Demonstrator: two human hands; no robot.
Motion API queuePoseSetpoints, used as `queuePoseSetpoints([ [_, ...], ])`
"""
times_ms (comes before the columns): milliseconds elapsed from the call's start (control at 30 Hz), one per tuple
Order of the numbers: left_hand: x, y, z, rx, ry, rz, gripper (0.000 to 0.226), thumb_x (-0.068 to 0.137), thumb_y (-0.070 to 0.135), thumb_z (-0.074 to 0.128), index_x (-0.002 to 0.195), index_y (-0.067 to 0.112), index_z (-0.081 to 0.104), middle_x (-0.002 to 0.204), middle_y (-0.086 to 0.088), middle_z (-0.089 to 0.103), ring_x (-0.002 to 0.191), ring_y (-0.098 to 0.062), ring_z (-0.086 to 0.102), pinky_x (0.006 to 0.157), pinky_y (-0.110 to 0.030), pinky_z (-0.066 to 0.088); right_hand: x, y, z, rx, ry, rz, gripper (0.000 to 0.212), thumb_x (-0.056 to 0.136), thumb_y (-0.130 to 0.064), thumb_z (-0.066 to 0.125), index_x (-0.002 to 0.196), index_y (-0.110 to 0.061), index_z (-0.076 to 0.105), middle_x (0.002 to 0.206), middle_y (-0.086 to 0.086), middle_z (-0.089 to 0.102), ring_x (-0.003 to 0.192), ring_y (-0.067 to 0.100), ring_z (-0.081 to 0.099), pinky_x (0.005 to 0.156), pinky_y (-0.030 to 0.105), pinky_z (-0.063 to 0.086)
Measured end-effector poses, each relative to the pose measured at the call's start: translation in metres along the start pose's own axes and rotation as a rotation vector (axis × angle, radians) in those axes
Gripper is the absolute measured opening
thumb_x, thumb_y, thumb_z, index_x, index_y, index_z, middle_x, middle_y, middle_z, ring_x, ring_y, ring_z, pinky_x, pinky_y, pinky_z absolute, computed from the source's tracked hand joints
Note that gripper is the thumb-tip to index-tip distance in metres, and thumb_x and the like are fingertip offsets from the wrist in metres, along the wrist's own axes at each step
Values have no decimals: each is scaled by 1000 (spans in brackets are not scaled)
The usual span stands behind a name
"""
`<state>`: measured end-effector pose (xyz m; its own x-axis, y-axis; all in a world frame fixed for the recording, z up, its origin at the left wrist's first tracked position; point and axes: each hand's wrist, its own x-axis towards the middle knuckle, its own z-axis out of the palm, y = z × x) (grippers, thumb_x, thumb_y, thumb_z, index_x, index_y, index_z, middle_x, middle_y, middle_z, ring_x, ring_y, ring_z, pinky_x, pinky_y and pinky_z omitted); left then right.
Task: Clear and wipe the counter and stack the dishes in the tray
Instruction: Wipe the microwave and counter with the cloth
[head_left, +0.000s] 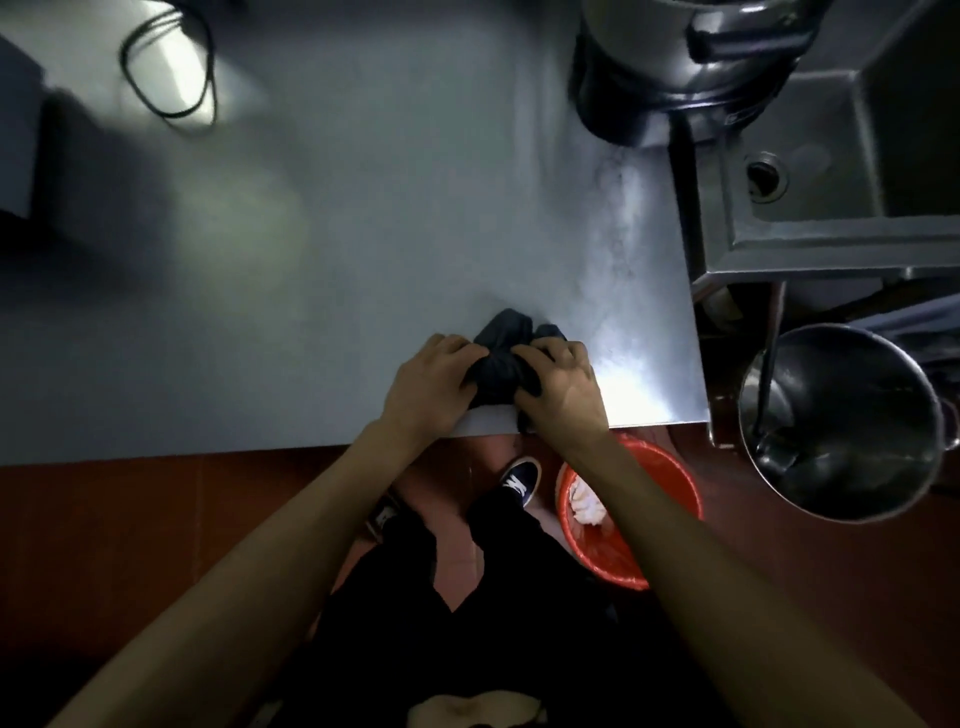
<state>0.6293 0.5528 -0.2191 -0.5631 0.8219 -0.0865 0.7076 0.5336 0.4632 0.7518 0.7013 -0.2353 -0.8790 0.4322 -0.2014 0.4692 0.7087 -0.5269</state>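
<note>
Fingers (457, 347) of the left hand (428, 387) and the right hand (563, 387) curled round a dark cloth (506, 358), bunching it between the 2 hands at the near edge of the counter (311, 260). Below the right fingers stood a red bucket (670, 478) on the floor, holding what looked like a white rag (587, 504). Well right of them sat a metal pot (841, 421).
</note>
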Motion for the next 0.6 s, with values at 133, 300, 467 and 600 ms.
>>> queuePoseSetpoints([
  [133,-18,-24,-38,31,99,-7,37,77,7,68,113,13,66,109,-7,65,103,-29,58,71,-43,56,8,-44,1,-23,51,-114,55,78,-17,71,132,-15,60,129,10,57,115,38,46,92,48,47],
  [300,-53,-55,-87,22,219,-57,39,77,7,68,115,15,65,113,-4,64,105,-26,56,74,-43,56,15,-111,1,-66,115,-243,54,82,-19,70,134,-16,58,131,10,57,117,37,45,93,45,44],
  [467,-99,-96,-135,-16,362,-104,35,78,9,64,112,17,66,109,-1,63,103,-23,56,75,-42,55,12,-190,12,-52,156,-315,53,82,-21,71,134,-15,59,133,9,57,119,34,44,92,46,48],
  [600,-147,-126,-176,-38,473,-128,38,77,11,62,114,17,66,109,2,61,102,-19,54,76,-36,52,-1,-258,24,-35,196,-386,52,82,-20,71,133,-15,61,132,8,58,121,31,44,92,43,49],
])
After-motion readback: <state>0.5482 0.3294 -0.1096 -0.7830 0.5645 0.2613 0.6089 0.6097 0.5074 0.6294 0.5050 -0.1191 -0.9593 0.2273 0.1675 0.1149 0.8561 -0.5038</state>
